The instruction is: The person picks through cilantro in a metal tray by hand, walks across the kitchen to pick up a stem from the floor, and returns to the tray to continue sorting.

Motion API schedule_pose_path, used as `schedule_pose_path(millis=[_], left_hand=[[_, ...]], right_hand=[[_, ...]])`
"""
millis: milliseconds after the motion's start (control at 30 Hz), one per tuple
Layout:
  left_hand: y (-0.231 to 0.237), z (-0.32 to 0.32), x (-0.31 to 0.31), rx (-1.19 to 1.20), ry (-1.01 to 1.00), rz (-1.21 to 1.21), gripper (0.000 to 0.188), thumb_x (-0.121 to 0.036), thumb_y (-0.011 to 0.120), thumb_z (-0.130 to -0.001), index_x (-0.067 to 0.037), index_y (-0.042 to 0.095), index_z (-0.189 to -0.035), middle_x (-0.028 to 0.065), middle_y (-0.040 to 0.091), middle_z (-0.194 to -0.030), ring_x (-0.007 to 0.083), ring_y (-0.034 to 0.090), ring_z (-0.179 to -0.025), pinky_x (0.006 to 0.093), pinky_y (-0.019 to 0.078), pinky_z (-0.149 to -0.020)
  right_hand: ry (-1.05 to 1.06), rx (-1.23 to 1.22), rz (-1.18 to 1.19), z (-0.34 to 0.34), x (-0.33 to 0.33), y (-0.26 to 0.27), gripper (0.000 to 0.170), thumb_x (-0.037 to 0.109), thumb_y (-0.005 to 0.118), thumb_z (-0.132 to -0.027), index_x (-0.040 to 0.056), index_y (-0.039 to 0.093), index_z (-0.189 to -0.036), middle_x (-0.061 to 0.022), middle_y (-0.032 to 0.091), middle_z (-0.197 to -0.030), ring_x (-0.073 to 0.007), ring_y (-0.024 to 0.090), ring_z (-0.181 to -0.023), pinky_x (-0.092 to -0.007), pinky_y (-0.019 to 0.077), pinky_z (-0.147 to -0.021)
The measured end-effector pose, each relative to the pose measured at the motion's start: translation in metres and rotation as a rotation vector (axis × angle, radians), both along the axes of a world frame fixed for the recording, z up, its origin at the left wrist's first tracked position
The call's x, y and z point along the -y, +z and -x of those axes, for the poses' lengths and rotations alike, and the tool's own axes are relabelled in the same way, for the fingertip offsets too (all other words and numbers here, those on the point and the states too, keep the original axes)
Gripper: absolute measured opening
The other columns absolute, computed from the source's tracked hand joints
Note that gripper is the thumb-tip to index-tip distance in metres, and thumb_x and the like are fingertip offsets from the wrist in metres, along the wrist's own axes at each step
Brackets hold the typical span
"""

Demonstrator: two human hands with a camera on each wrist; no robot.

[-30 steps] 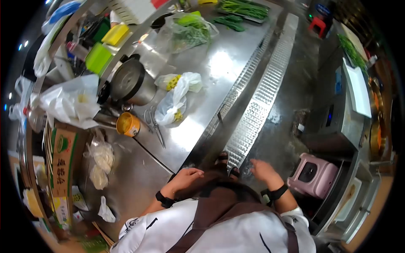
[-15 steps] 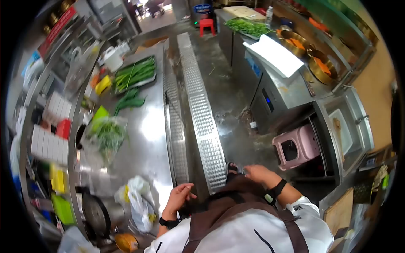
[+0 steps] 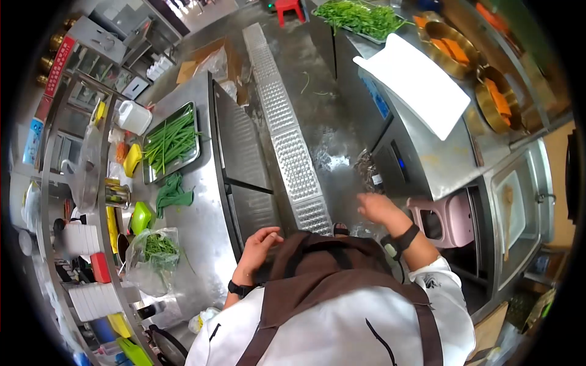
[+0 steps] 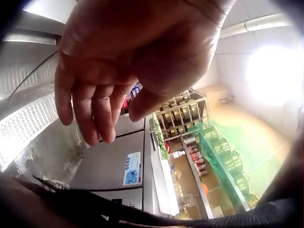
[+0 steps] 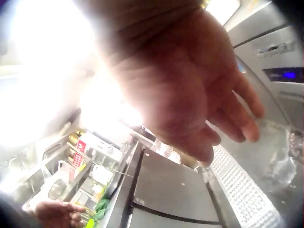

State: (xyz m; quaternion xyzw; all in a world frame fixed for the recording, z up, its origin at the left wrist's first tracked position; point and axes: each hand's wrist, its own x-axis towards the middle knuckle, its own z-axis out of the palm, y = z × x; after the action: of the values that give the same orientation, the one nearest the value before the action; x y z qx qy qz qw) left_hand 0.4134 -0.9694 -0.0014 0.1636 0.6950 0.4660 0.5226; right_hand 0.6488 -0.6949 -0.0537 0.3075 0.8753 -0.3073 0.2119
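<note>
Both hands are empty and held in front of the brown apron [image 3: 342, 280]. The left hand [image 3: 259, 249] hangs beside the front edge of the steel counter [image 3: 210, 244], its fingers loosely bent; the left wrist view shows its palm and relaxed fingers [image 4: 102, 111]. Over the floor to the right is the right hand [image 3: 383, 210], fingers loose and apart in the right wrist view. Nearest the left hand on the counter lie a clear bag of greens [image 3: 160, 251], a green cloth-like bundle [image 3: 174, 194] and a metal tray [image 3: 196, 146] of long green stalks.
A perforated metal drain strip [image 3: 284, 128] runs along the floor ahead. To the right stand a steel cabinet with a white board [image 3: 421, 85], brass pots [image 3: 497, 100] holding orange pieces, a pink stool [image 3: 448, 222] and a sink [image 3: 537, 183]. A cardboard box [image 3: 235, 64] sits farther off.
The view has swung right and forward, away from the pot, scissors and bags on the counter toward the aisle. Both hands stay empty in front of the body.
</note>
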Motion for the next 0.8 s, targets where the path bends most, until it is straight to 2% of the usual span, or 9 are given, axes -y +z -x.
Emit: schedule_pose_path(millis=[33,100,200,333,400,500,700,767,800], left_hand=[[-0.005,0.009,-0.008,0.039,0.036,0.024,0.027,-0.013,0.051,-0.092,0.001,0.056,-0.114,0.0072,0.065,-0.091,0.0134,0.060,-0.088,0.0252,0.0468,-0.080],[-0.009,0.036,-0.025,0.079,0.083,0.046,0.027,-0.013,0.051,-0.092,0.001,0.055,-0.114,0.0073,0.064,-0.091,0.0135,0.060,-0.088,0.0252,0.0472,-0.080],[-0.019,0.083,-0.057,0.080,0.029,0.150,0.027,-0.013,0.053,-0.091,0.002,0.055,-0.114,0.0074,0.064,-0.092,0.0133,0.060,-0.087,0.0254,0.0476,-0.080],[-0.038,0.181,-0.121,-0.179,0.201,-0.037,0.028,-0.012,0.056,-0.088,0.000,0.057,-0.113,0.0067,0.063,-0.098,0.0134,0.059,-0.092,0.0259,0.0462,-0.082],[-0.042,0.237,-0.149,-0.497,0.223,-0.064,0.029,-0.013,0.057,-0.087,-0.001,0.056,-0.114,0.0088,0.062,-0.102,0.0164,0.058,-0.095,0.0279,0.0456,-0.084],[-0.043,0.309,-0.192,-0.581,0.266,-0.062,0.032,-0.014,0.058,-0.086,0.001,0.056,-0.114,0.0128,0.062,-0.105,0.0198,0.059,-0.098,0.0298,0.0453,-0.085],[-0.039,0.382,-0.275,-0.373,0.101,-0.102,0.032,-0.017,0.057,-0.088,0.001,0.055,-0.114,0.0117,0.063,-0.103,0.0170,0.059,-0.095,0.0282,0.0453,-0.084],[-0.049,0.384,-0.292,-0.203,0.057,-0.092,0.032,-0.018,0.057,-0.088,0.001,0.055,-0.115,0.0110,0.064,-0.102,0.0164,0.059,-0.094,0.0280,0.0453,-0.083],[-0.055,0.388,-0.306,-0.168,-0.035,-0.057,0.032,-0.019,0.057,-0.088,0.001,0.055,-0.114,0.0099,0.064,-0.100,0.0158,0.059,-0.093,0.0274,0.0451,-0.083]], right_hand=[[0.011,0.013,0.006,0.012,-0.013,-0.006,0.047,0.025,0.059,-0.082,0.0037,0.049,-0.123,-0.0204,0.054,-0.118,-0.0348,0.052,-0.110,-0.0408,0.0428,-0.091],[0.018,-0.353,-0.107,0.048,-0.036,-0.016,0.042,0.023,0.058,-0.083,0.0033,0.049,-0.119,-0.0186,0.058,-0.109,-0.0356,0.056,-0.101,-0.0435,0.0450,-0.086],[0.008,-0.330,-0.030,0.098,-0.068,-0.020,0.042,0.023,0.059,-0.083,0.0030,0.049,-0.119,-0.0186,0.058,-0.110,-0.0356,0.055,-0.102,-0.0436,0.0448,-0.086],[0.031,-0.242,0.016,0.168,-0.105,-0.042,0.042,0.024,0.059,-0.083,0.0021,0.051,-0.119,-0.0205,0.058,-0.111,-0.0359,0.055,-0.104,-0.0429,0.0441,-0.087],[0.016,-0.146,0.016,0.204,-0.128,-0.027,0.041,0.026,0.059,-0.084,0.0016,0.052,-0.116,-0.0208,0.059,-0.110,-0.0363,0.055,-0.103,-0.0424,0.0440,-0.087],[-0.030,-0.225,-0.015,0.256,-0.173,-0.017,0.033,0.028,0.058,-0.084,0.0031,0.059,-0.105,-0.0190,0.061,-0.103,-0.0362,0.056,-0.098,-0.0425,0.0450,-0.084],[-0.243,-0.368,-0.051,0.339,-0.256,-0.044,0.025,0.029,0.060,-0.081,0.0038,0.061,-0.083,-0.0187,0.062,-0.082,-0.0381,0.059,-0.078,-0.0434,0.0473,-0.067],[-0.401,-0.304,0.209,0.360,-0.285,-0.066,0.025,0.024,0.060,-0.084,0.0011,0.057,-0.072,-0.0131,0.061,-0.064,-0.0235,0.060,-0.057,-0.0360,0.0475,-0.056],[-0.416,-0.295,0.216,0.370,-0.302,-0.077,0.025,0.024,0.060,-0.084,0.0011,0.057,-0.072,-0.0131,0.061,-0.064,-0.0235,0.060,-0.057,-0.0360,0.0475,-0.056]])
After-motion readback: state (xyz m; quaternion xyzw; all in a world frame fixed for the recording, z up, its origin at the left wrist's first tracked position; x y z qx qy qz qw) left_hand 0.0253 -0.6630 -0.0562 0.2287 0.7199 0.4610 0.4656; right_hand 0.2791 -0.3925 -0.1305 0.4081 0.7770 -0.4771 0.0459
